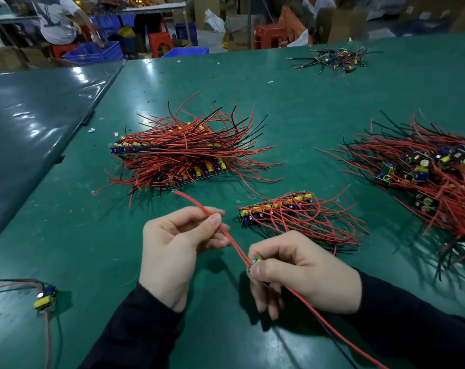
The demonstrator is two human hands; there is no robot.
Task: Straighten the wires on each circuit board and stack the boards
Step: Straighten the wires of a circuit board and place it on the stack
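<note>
A: Wires first: where are they, and who has them?

B: Right hand [300, 270] pinches a small circuit board [254, 263] between thumb and curled fingers, held just above the green table [279, 97]. Two red wires [234, 242] run up and left from the board into the left hand [180, 243], whose thumb and forefinger pinch them partway along; the rest of its fingers are curled loosely. The free ends [176, 191] reach almost to the big stack of boards [178, 153].

A: And the other end of the board?

B: Another red lead [332, 323] trails down towards the person, with a black one beside it.

A: How would you expect it to handle?

B: Light, I'd judge. The wires look soft and springy, holding a bend until drawn through the fingers. The board seems stiff but small, and the solder joints are likely the weak spot, so grip the board by its edges close to the joints and pull the wires gently.

A: Where does it go after?

B: Probably the short stack [276, 209] just beyond the right hand. An unsorted heap [425, 171] lies far right, and one loose board [46, 299] sits near left.
</note>
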